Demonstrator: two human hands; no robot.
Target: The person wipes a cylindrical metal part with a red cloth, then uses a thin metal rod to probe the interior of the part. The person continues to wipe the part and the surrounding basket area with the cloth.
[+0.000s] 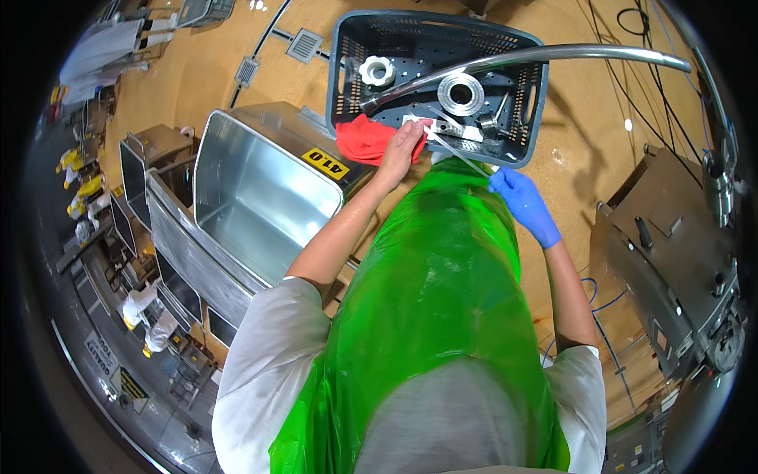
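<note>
My left hand [404,146], bare, has its fingertips on one end of a thin pale strip [456,151] at the near side of a grey plastic crate [533,133]. In a blue glove, my right hand [516,192] grips the strip's other end. A red cloth [364,141] lies at the crate's near left corner, beside my left wrist. Inside the crate are a white lobed knob [376,71], a ridged metal ring [461,94], a flat metal piece [468,129] and a small metal fitting [489,123]. A long bent steel pipe [521,55] rests across it and sticks out to the right.
An open stainless steel tub [266,189] stands at the left, with more metal bins [157,151] beyond it. A metal machine [669,237] is on the right. Floor drains [305,45] and dark cables [657,77] lie farther off. Several people in white [103,50] are at the far left.
</note>
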